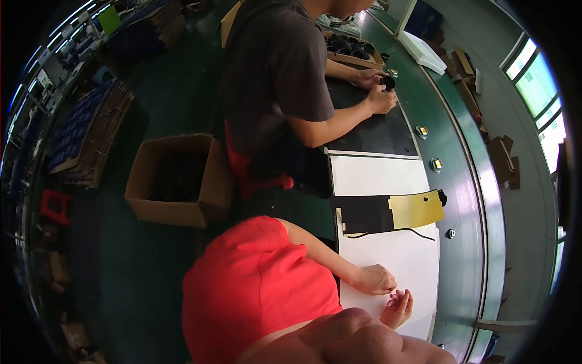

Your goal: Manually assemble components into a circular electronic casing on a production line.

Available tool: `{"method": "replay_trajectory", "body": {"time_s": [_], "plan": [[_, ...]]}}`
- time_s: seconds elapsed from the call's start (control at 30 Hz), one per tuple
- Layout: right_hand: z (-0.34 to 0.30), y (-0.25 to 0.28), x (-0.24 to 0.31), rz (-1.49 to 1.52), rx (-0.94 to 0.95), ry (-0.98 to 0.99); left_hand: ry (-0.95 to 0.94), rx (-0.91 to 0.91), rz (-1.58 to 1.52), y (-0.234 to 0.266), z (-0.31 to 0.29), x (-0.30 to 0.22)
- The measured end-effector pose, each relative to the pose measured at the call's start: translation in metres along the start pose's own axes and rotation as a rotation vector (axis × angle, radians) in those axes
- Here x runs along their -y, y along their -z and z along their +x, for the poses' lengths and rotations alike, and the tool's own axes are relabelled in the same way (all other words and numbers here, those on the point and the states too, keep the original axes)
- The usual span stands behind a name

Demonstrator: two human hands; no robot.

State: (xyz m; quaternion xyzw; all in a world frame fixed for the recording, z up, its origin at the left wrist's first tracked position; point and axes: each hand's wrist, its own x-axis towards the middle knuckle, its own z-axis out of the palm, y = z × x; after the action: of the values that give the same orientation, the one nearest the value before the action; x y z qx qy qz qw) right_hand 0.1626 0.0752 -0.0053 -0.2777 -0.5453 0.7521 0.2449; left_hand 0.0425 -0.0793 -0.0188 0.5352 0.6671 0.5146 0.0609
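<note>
Over the white work surface [394,252], my two hands nearly meet at the fingertips. My left hand [376,280] is closed, its fingers curled into a pinch. My right hand [398,308] is closed too, thumb and fingers drawn together and turned up. Whatever is pinched between them is too small to make out. Beyond my left hand lies a flat sheet, with a black part [366,215] and a yellow part [416,210]. A thin black strip [418,233] curves along its near edge.
A co-worker in a dark shirt [279,73] handles a black round part [387,83] over a black mat [370,130]. Past them stands a box of black parts [351,48]. Behind us are an open carton [176,176] and a red stool [267,182]. A green conveyor [464,242] runs alongside.
</note>
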Motion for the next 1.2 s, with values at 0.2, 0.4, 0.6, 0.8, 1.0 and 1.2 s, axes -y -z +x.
{"method": "replay_trajectory", "body": {"time_s": [0.2,0.4,0.6,0.8,1.0,1.2], "plan": [[0.001,0.002,-0.004,-0.033,-0.010,0.039,0.054,0.058,0.051,-0.012,0.005,0.007],[-0.006,0.003,0.002,-0.017,-0.007,0.014,0.126,0.269,0.201,-0.022,0.019,0.008],[-0.018,0.000,0.004,-0.179,-0.118,0.180,0.153,0.266,-0.018,-0.032,0.037,0.013],[0.003,-0.008,0.005,-0.121,-0.167,0.247,0.132,0.202,0.095,-0.011,0.070,0.025],[-0.006,0.009,0.004,-0.116,-0.238,0.263,0.168,0.369,0.041,-0.028,0.100,0.010],[-0.012,0.011,-0.001,-0.173,-0.220,0.141,0.175,0.321,-0.010,-0.049,0.098,0.016]]}}
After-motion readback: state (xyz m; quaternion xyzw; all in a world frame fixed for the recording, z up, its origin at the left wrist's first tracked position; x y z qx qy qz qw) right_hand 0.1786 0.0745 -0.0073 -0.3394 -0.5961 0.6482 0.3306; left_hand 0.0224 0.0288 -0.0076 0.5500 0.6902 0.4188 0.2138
